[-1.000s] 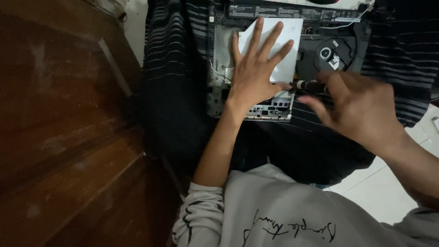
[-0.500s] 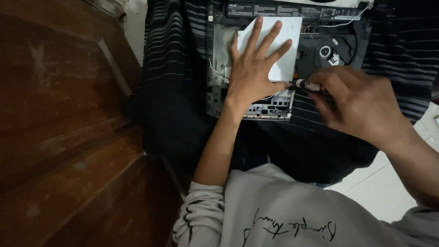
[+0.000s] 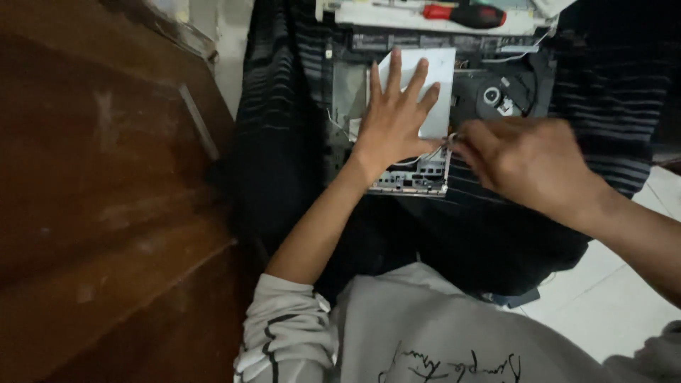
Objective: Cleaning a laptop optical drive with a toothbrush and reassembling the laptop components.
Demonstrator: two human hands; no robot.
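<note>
Far left stands a dark brown wooden cabinet panel [image 3: 99, 213], scuffed and worn, filling that whole side. Beside it a strip of pale floor shows near the top, and then comes a black cloth with thin grey stripes [image 3: 284, 128], spread out under the work.

On that cloth lies an opened electronic device with its cover off, a dark chassis with bare circuit board and metal ports [image 3: 411, 181] along its near edge. A flat silver-white rectangular metal plate [image 3: 440, 78] sits over the middle of the device. The person's left hand [image 3: 394, 124] lies flat on this plate, fingers spread and straight, pressing down rather than gripping anything; the forearm runs back to a grey sleeve with dark stripes.

Just right of the plate is a round black disc drive mechanism with a silver hub [image 3: 496, 96]. The right hand [image 3: 528, 159] comes in from the right, somewhat blurred, its fingertips pinched together on a small thin metal-tipped tool [image 3: 451, 139] at the plate's lower right corner, just beside the left thumb. What kind of tool it is cannot be told.

At the top, beyond the device, a red and black handled screwdriver [image 3: 464, 14] rests on a white tray [image 3: 369, 15]. To the lower right is pale tiled floor [image 3: 610, 305].
</note>
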